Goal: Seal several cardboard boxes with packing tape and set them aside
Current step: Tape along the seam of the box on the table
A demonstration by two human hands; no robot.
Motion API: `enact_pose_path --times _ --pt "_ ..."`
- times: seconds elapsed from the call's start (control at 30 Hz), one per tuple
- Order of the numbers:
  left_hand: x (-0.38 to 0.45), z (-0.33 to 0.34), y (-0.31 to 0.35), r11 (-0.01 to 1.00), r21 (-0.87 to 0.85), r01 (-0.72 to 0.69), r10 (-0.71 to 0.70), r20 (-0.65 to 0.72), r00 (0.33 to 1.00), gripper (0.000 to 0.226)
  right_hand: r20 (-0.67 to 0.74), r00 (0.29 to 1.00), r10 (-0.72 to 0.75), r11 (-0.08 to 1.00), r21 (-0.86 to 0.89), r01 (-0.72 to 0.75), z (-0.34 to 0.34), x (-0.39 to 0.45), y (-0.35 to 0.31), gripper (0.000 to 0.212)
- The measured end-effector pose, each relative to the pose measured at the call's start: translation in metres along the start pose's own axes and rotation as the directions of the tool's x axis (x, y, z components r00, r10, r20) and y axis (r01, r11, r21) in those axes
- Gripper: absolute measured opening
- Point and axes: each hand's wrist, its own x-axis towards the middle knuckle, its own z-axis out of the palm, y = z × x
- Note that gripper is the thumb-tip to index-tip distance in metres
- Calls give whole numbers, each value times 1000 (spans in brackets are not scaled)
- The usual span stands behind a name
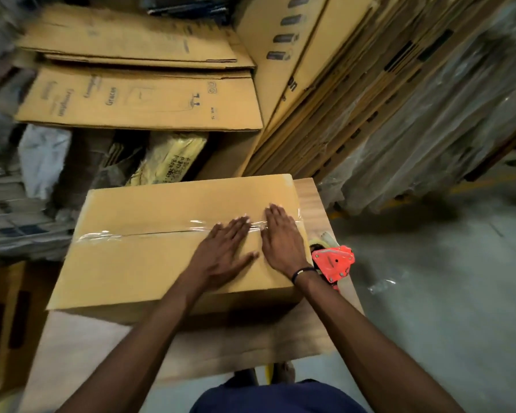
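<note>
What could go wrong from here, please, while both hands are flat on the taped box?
The clear tape looks wrinkled along the seam of the box, so it may not bond fully even with the left hand and right hand pressing. The red tape dispenser lies at the table edge; moving the box could knock it off.

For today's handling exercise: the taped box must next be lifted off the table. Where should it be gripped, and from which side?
Judging by its shape, grip the cardboard box by its two short ends, one hand from each side, low down. It is wide and flat-topped with no handles, and the tape dispenser sits close beside its right end, so clear that first.
</note>
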Motion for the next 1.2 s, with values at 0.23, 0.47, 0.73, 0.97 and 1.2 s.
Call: enact_pose_path --times 0.23,0.47,0.73,0.97,1.2 --pt "-82 -13 -84 968 43 249 -248 -17 969 78 9 1000 -16 998 -64 16 7 0 0 60" --pt "-97 14 5 731 -190 656 -680 -112 725 86 85 996 -41 999 10 40 -11 19 0 67" --pt "-109 34 41 637 -329 697 -767 -185 614 78 316 949 -21 977 -193 86 -31 130 0 73" --pt "-145 32 -12 602 -331 727 -797 -202 569 72 336 941 -31 940 -310 141 -28 114 -28 66" --pt "-143 7 -23 127 -710 693 -944 128 303 82 88 990 108 959 -271 -81 1 18 -42 69"
